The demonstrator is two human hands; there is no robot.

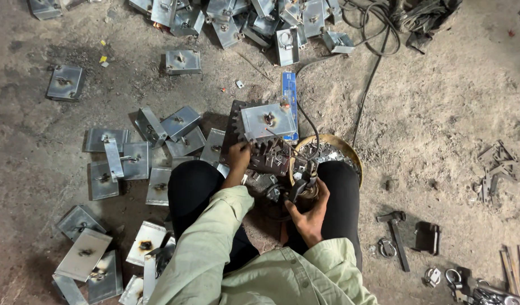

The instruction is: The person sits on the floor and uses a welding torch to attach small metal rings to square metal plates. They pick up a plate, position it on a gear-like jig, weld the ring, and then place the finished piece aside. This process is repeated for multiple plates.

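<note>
Dusty concrete floor (pixel 440 113) everywhere, strewn with grey steel lock cases (pixel 181 127) in loose heaps to the left and along the far edge. Near centre, between two black-clad knees, a dark toothed gear plate (pixel 237 127) serving as an anvil, with one steel lock box (pixel 268 120) lying flat on top, keyhole fitting up. Just right of it, a shallow round pan (pixel 350 155) full of small metal bits. Black cable (pixel 305 127) snaking from the far side down to the tool.

Left hand (pixel 237 155) pinched narrow on the near left rim of the gear plate, fingers closed on a small part, too small to name. Right hand (pixel 311 217) wrapped tight round the handle of a welding holder (pixel 303 183), tip aimed toward the jumble of parts below the box.

Risks from here, as a judgement: bare fingers close beside the tool tip, so a slip could burn or pinch; box merely resting on the plate, so a nudge could slide it off; cable across the work could snag.

Box itself: pale, clean, square-cornered, slightly tilted. Hammer (pixel 396 234) lying idle on the floor to the near right, padlock shackles (pixel 449 277) beyond.
</note>
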